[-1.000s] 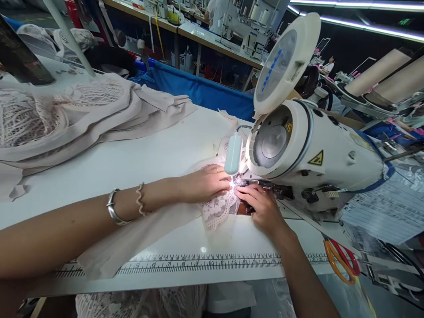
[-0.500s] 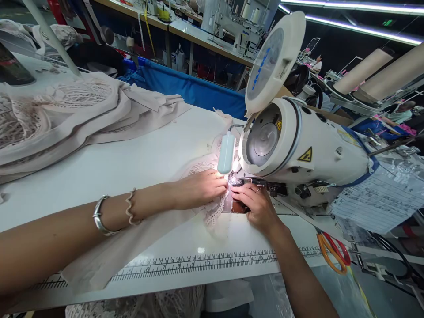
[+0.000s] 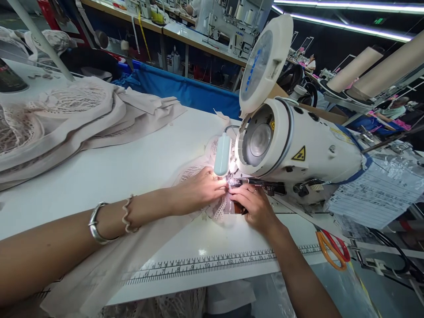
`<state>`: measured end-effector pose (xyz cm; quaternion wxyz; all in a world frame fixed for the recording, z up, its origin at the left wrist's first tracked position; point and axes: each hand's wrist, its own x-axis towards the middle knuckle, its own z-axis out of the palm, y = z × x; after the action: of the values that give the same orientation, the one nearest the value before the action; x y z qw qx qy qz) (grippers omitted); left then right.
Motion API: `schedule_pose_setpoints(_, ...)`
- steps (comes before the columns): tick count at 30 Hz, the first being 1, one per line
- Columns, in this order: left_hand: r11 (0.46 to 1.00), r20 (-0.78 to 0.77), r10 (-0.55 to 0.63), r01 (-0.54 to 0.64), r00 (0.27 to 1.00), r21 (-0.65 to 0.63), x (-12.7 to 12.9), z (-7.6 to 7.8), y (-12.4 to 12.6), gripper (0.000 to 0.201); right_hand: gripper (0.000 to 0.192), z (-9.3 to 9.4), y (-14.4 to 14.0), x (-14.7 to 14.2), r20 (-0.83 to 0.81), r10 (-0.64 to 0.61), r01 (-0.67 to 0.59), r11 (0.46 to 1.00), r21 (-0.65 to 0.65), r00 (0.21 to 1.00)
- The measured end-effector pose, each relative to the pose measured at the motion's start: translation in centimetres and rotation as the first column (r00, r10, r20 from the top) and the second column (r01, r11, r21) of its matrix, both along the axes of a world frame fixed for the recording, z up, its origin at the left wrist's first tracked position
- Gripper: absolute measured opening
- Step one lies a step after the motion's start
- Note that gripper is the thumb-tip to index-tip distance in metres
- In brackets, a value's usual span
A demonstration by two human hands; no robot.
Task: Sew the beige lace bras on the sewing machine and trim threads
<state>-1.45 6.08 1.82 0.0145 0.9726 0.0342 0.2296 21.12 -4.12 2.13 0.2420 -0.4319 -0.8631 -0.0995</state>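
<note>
A pale pink lace fabric (image 3: 190,173) lies under the needle area of a white sewing machine (image 3: 311,137). My left hand (image 3: 198,191) rests on this fabric just left of the needle, its fingers pressed together on the cloth. From the right, my right hand (image 3: 253,204) pinches the fabric's edge close to the presser foot. A small lamp (image 3: 222,154) lights the spot and hides part of the needle. A sheer strip of the same cloth trails under my left forearm towards the table's front edge.
A pile of lace garments (image 3: 76,115) covers the table's left side. A measuring scale (image 3: 198,264) runs along the front edge. Orange-handled scissors (image 3: 329,251) and red-handled ones hang at right. Behind the table is a blue cloth bin (image 3: 179,88); a dark bottle (image 3: 10,79) stands far left.
Both hands stay at the needle. The lace fabric has shifted slightly, and its trailing strip now reaches further left and over the front edge. The whole view has moved a little.
</note>
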Motion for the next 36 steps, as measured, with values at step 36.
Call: schedule_pose_setpoints(36,0.999,-0.023,-0.004,0.003,1.000,-0.041,0.2,-0.5,-1.0,0.042,0.030,0.1,-0.1,0.3,-0.078,-0.002,-0.002,0.999,-0.044,0.997)
